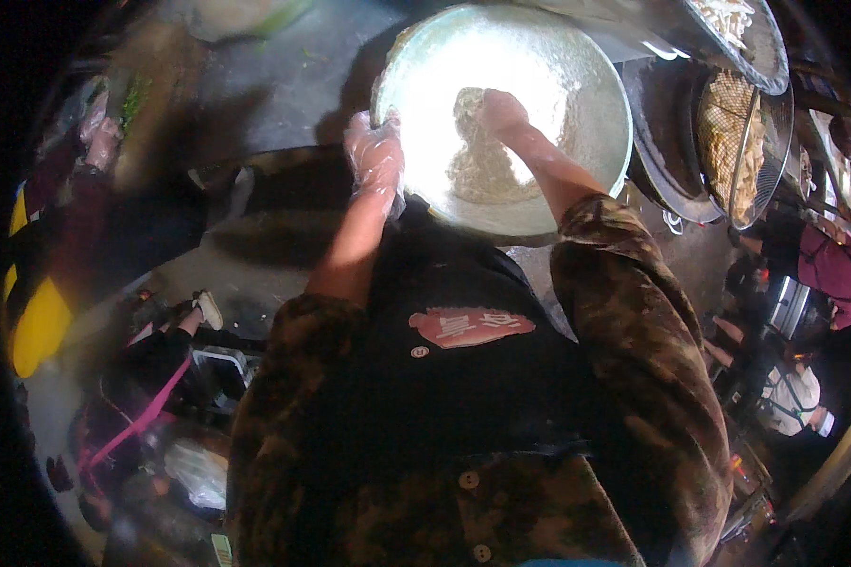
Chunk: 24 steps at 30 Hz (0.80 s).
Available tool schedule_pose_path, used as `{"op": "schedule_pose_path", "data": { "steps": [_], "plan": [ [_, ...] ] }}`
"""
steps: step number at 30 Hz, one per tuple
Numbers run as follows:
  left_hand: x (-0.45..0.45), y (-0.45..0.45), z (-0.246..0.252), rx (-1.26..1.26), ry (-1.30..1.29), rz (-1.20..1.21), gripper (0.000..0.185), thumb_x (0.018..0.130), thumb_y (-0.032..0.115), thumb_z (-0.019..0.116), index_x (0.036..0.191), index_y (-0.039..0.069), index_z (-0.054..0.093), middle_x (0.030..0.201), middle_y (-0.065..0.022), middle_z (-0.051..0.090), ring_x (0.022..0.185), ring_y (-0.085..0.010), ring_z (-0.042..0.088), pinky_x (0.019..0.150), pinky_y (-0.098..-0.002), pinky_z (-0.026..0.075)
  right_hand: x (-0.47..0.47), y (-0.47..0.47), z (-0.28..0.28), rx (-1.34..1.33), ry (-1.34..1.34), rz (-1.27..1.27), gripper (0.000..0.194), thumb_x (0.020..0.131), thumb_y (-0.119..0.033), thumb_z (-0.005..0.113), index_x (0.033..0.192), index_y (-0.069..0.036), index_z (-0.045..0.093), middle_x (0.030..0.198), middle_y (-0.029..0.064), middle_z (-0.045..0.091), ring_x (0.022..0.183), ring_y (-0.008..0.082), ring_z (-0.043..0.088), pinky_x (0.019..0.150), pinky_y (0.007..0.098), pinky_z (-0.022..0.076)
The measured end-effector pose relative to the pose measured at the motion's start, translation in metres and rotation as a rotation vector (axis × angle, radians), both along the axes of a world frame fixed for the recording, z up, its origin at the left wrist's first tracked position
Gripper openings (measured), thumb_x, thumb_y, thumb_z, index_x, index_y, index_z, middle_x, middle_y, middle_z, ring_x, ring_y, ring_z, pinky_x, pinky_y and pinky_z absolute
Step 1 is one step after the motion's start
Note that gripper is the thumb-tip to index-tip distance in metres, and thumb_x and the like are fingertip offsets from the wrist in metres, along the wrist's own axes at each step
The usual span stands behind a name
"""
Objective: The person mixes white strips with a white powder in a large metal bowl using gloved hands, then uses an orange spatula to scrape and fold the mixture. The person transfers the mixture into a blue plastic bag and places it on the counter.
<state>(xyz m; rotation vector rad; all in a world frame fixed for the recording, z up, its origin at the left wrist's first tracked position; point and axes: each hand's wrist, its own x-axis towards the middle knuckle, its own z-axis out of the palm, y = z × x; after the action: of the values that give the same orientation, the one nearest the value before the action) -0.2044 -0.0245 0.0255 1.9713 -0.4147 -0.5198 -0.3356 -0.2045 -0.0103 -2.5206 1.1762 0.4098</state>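
A large round metal basin (596, 92) stands before me, its inside lit very brightly. In it lies a greyish, pasty or floury mass (486, 173), perhaps dough. My left hand (377, 152), in a thin clear plastic glove, grips the basin's left rim. Over the upper part of the mass is my right hand (502, 113), curled and touching it; glare hides its fingertips, so whether it holds some of the mass does not show.
Right of the basin are a dark pan (663, 142), a wire-mesh strainer (734, 149) of pale fried-looking pieces and another strainer (773, 64) with whitish strips. Green leaves (136, 99) lie at the left by a co-worker's gloved hand (101, 138). Several people are around, behind and at both sides.
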Motion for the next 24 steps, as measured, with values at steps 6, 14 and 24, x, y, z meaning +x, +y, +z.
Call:
{"op": "schedule_pose_path", "data": {
  "steps": [6, 14, 24],
  "plan": [
    [-0.001, 0.001, 0.002, 0.011, -0.05, -0.011, 0.03, 0.085, 0.024, 0.068, 0.096, -0.003, 0.06, 0.089, -0.0219, 0.063, 0.083, -0.0354, 0.06, 0.077, -0.0435, 0.046, -0.025, -0.009, 0.044, 0.992, -0.527, -0.485, 0.02, 0.09, -0.011, 0.062, 0.104, 0.003, 0.062, 0.09, 0.0113, 0.068, 0.075, 0.0149, 0.066, 0.064, 0.0259, 0.0552],
    [-0.001, 0.003, 0.006, -0.046, 0.11, -0.03, 0.031, 0.087, 0.026, 0.066, 0.098, -0.002, 0.059, 0.093, -0.0228, 0.062, 0.088, -0.0358, 0.058, 0.08, -0.0447, 0.044, -0.056, 0.016, 0.074, 1.56, -1.02, -0.66, 0.019, 0.094, -0.008, 0.056, 0.108, 0.003, 0.061, 0.095, 0.0115, 0.068, 0.077, 0.0162, 0.066, 0.067, 0.0271, 0.0565],
    [-0.006, 0.0, -0.006, 0.01, -0.029, 0.034, 0.03, 0.086, 0.026, 0.068, 0.097, 0.0, 0.058, 0.088, -0.0199, 0.06, 0.083, -0.0334, 0.057, 0.078, -0.0449, 0.046, -0.101, 0.023, 0.246, -0.261, -0.898, 0.05, 0.028, 0.085, -0.009, 0.061, 0.11, 0.003, 0.06, 0.097, 0.027, 0.063, 0.085, 0.042, 0.062, 0.079, 0.0451, 0.0492]
  ]
}}
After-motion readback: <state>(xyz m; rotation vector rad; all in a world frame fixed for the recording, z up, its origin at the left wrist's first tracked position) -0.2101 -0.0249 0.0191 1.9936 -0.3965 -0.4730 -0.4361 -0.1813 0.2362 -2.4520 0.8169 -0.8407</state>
